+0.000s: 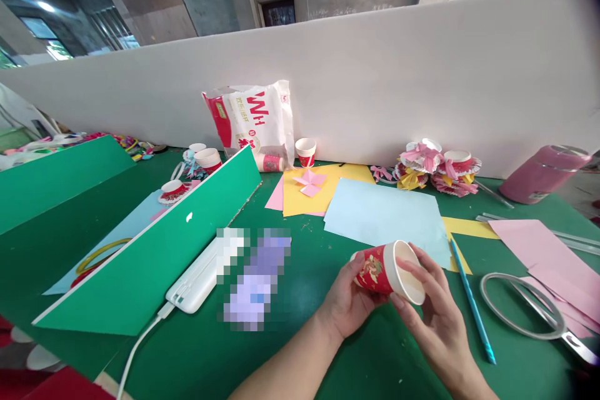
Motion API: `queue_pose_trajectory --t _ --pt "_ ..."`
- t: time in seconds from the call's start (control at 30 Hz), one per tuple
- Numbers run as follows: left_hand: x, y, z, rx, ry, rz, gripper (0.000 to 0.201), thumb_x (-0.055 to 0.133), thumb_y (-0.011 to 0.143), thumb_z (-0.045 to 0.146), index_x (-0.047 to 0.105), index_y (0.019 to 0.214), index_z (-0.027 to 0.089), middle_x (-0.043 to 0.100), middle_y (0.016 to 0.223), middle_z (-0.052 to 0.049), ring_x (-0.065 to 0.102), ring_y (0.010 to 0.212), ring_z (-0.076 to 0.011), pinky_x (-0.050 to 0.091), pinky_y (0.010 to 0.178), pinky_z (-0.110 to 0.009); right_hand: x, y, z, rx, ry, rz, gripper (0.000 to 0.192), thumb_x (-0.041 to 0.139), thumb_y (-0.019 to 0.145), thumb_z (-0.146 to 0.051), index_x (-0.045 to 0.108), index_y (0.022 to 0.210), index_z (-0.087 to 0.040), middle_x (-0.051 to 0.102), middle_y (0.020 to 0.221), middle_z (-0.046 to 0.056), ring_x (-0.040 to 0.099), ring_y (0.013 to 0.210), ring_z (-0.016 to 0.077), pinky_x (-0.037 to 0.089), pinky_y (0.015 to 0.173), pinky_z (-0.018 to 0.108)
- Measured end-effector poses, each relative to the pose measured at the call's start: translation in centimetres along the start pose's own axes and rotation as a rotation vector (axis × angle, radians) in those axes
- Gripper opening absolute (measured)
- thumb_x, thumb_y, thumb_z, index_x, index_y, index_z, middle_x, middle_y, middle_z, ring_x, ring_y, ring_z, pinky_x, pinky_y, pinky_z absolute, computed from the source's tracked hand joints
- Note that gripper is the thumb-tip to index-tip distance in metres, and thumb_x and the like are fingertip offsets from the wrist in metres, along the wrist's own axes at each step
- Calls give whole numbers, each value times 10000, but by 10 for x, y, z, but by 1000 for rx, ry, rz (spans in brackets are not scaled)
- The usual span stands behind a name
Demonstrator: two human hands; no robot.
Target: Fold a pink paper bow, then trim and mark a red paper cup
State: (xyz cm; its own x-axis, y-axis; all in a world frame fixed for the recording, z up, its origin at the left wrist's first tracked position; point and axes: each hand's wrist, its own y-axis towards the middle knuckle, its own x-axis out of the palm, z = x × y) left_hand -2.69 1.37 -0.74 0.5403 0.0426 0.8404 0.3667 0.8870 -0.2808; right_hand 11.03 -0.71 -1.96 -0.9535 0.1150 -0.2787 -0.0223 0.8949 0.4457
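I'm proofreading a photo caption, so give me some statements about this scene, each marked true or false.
1. The left hand holds a red cup. True.
2. The right hand is at the cup's base. False: it is at the cup's mouth.
3. Pink folded paper lies on yellow paper. True.
4. The blue stick lies left of both hands. False: it lies to their right.
5. A white cable runs to the white device. True.
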Motion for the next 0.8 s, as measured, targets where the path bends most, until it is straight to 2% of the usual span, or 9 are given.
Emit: queue_pose_trajectory --t 0.07,0.17,0.27,0.4,0.6,0.7,0.8 --pt "-4 0 6 26 -11 6 383 481 845 373 611 1073 93 666 922 -106 601 802 -185 453 673 -283 2 0 0 -85 -29 21 282 610 795 -179 580 1062 -264 346 1357 85 379 1237 313 409 930 485" --pt "-8 1 13 46 -19 35 355 484 850 387 621 1042 122 674 935 -81 605 830 -182 464 693 -278 2 1 -4 -187 -66 59 187 587 809 -130 618 948 -250 401 1288 85 464 1139 278 471 822 427" --pt "-9 2 14 8 -7 31 372 499 845 384 612 1063 104 677 954 -102 614 846 -205 480 705 -307 -3 1 -9 -250 -186 66 155 589 813 -127 644 907 -237 460 1194 92 516 1024 250 477 748 399" --pt "-10 1 13 16 6 51 296 514 840 351 645 983 127 699 895 -70 627 803 -178 499 692 -289 -12 4 -14 -351 -288 52 149 593 811 -125 664 889 -230 511 1119 89 513 996 250 472 742 401" --pt "-10 0 13 58 124 128 259 605 761 335 678 898 128 703 787 -68 636 728 -191 520 624 -302 -18 4 -16 -287 -228 20 208 505 858 -119 637 966 -238 548 1086 88 533 963 223 485 731 375" --pt "-10 0 13 75 188 101 281 608 756 335 669 944 136 702 829 -70 632 747 -185 515 645 -299 -16 4 -16 -268 -212 -10 208 529 838 -129 591 1013 -225 547 1094 96 537 944 226 481 735 391" --pt "-12 -1 11 86 296 24 321 582 770 366 641 1004 154 689 902 -73 624 797 -184 500 677 -296 -13 5 -16 -288 -211 -40 144 550 825 -124 580 933 -213 574 1035 78 550 885 213 470 734 386"
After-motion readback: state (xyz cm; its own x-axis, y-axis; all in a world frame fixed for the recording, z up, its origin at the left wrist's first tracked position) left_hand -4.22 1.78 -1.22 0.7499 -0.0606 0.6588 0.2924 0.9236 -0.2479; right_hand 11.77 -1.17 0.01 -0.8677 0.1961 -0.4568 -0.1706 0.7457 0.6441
